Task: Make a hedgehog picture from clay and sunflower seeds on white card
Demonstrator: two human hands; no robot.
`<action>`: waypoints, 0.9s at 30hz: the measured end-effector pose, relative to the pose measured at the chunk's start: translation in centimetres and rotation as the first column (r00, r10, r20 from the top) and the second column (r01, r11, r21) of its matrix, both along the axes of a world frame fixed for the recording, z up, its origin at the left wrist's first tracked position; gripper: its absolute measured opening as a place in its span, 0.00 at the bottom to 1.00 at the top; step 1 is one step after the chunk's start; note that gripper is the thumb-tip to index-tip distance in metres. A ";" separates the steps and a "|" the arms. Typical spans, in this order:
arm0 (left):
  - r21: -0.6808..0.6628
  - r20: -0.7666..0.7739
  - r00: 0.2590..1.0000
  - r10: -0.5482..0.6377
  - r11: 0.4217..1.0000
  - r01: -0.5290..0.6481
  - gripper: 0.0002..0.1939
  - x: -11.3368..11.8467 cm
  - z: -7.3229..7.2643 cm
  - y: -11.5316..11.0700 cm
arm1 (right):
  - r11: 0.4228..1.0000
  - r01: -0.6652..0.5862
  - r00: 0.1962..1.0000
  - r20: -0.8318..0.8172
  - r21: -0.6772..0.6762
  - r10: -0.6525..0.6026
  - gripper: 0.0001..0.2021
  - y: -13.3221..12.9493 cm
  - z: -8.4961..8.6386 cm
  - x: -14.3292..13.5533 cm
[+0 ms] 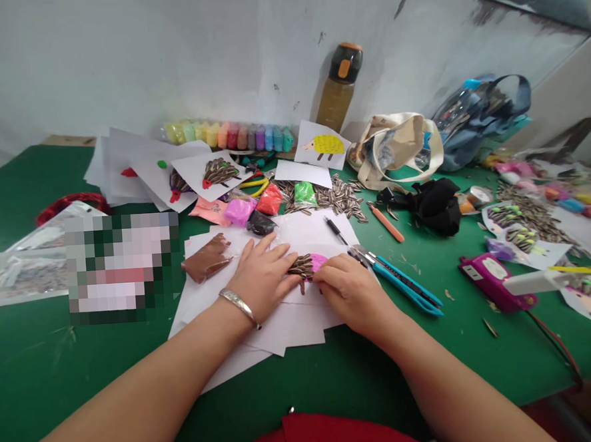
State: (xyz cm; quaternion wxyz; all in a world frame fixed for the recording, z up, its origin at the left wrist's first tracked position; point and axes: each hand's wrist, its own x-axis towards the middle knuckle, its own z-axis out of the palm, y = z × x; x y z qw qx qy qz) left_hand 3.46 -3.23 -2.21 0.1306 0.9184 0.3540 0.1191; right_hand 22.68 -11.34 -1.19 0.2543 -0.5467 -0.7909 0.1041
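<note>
On a stack of white paper lies a hedgehog picture made of striped sunflower seeds and pink-purple clay, with a small brown leg below. My left hand, a silver bangle at its wrist, rests flat with fingers spread, its fingertips at the seeds' left edge. My right hand is closed in a pinch at the clay's lower right edge; its fingers hide whatever is between them. A brown clay packet sits left of my left hand. Beyond my right hand are a black pen and blue-handled scissors.
Behind the paper are loose sunflower seeds, coloured clay packets and finished hedgehog cards. A water bottle stands by the wall. At right are a cloth bag and a purple tape measure. Plastic packets lie left.
</note>
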 end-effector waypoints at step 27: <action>-0.023 -0.010 1.000 -0.008 1.000 0.008 0.17 -0.1 0.1 0.1 | 0.991 0.120 0.993 0.026 -0.059 -0.118 0.07 0.2 -0.2 0.2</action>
